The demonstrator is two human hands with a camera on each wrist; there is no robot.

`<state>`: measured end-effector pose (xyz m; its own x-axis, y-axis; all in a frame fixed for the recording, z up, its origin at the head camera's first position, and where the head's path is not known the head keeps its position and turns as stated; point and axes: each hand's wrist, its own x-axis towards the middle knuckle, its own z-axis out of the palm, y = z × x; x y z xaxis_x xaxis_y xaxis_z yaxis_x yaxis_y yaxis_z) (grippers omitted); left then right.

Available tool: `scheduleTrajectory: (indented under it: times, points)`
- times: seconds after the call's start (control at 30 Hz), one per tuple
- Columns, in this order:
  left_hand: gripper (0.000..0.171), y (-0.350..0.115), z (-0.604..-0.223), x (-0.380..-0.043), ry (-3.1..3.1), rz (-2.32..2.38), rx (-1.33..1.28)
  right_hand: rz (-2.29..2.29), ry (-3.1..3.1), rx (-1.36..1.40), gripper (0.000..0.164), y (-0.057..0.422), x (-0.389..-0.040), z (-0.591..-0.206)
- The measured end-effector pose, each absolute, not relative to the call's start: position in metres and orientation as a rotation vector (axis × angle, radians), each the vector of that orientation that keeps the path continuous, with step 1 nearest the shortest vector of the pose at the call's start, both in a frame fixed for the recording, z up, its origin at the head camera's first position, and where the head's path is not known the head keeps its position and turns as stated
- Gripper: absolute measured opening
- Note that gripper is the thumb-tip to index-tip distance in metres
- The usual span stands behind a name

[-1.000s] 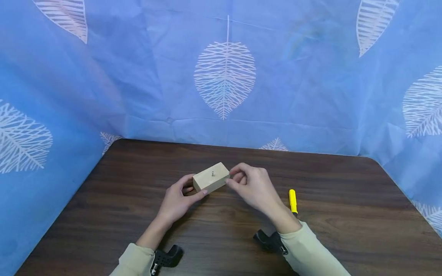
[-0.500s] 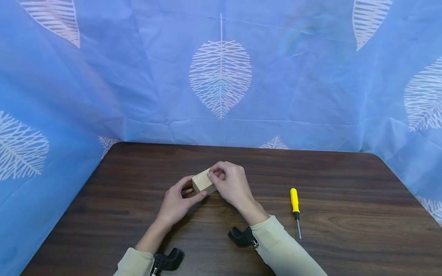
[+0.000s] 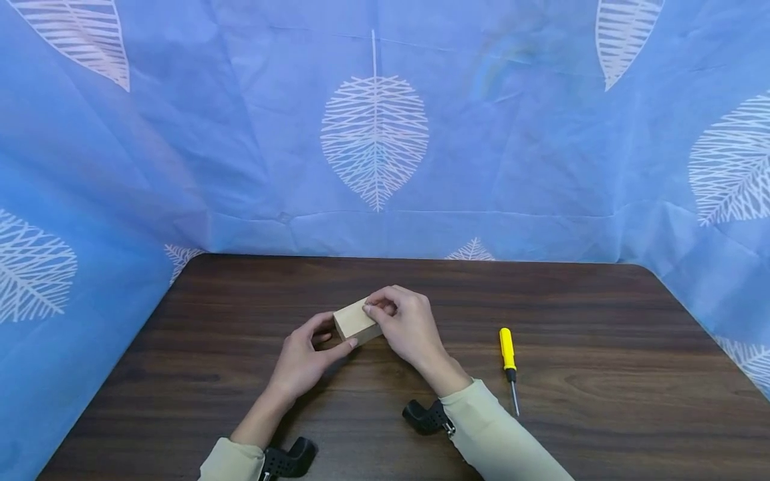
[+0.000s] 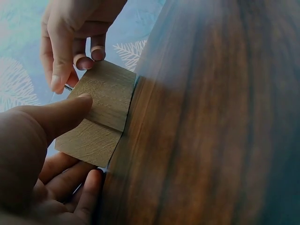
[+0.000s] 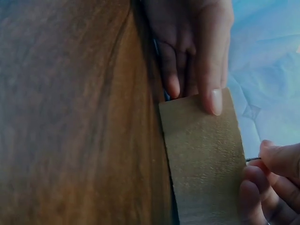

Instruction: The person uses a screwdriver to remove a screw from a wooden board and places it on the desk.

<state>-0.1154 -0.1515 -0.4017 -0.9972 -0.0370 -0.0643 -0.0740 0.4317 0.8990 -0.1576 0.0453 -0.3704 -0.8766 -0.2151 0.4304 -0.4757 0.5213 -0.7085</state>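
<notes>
A pale wooden block (image 3: 355, 319) sits on the dark table. Its left end is held by my left hand (image 3: 301, 361), thumb on the near side and fingers behind, as the left wrist view of the block (image 4: 105, 98) also shows. Over the block's top, my right hand (image 3: 409, 327) pinches a small screw (image 5: 253, 160) between thumb and index finger. The screw's threaded shank (image 4: 68, 87) shows standing out of the top face in the left wrist view; its head is hidden by the fingertips. The other right-hand fingers touch the block.
To the right of my right forearm, a screwdriver (image 3: 508, 351) with a yellow handle lies on the wooden table (image 3: 601, 347). A blue cloth (image 3: 481, 153) with white leaf prints hangs behind and along the sides of the table.
My right hand has moved left from the block's right end onto the screw and now pinches it. The left hand keeps its hold. The screwdriver has come into full view.
</notes>
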Motion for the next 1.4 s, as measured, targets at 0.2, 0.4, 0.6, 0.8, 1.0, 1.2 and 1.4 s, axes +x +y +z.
scheduleTrajectory:
  times: [0.2,0.4,0.6,0.8,1.0,1.2,1.4]
  points:
    - [0.057,-0.146,-0.4,-0.117,2.622,1.668,-0.096,1.264,-2.448,0.592,0.006,0.049,-0.16,-0.373]
    - [0.057,-0.142,-0.397,-0.118,2.626,1.667,-0.085,1.282,-2.466,0.602,0.013,0.056,-0.16,-0.37]
    - [0.058,-0.14,-0.396,-0.12,2.634,1.663,-0.078,1.236,-2.508,0.574,0.013,0.065,-0.158,-0.357]
    - [0.059,-0.141,-0.396,-0.121,2.626,1.668,-0.092,1.108,-2.759,0.46,0.012,0.094,-0.149,-0.342]
    - [0.059,-0.146,-0.398,-0.121,2.643,1.653,-0.097,1.02,-3.132,0.397,0.016,0.136,-0.135,-0.344]
    - [0.062,-0.151,-0.403,-0.115,2.649,1.636,-0.109,0.994,-3.254,0.296,0.02,0.15,-0.13,-0.358]
    - [0.063,-0.15,-0.403,-0.111,2.63,1.656,-0.108,0.919,-3.263,0.242,0.02,0.149,-0.13,-0.361]
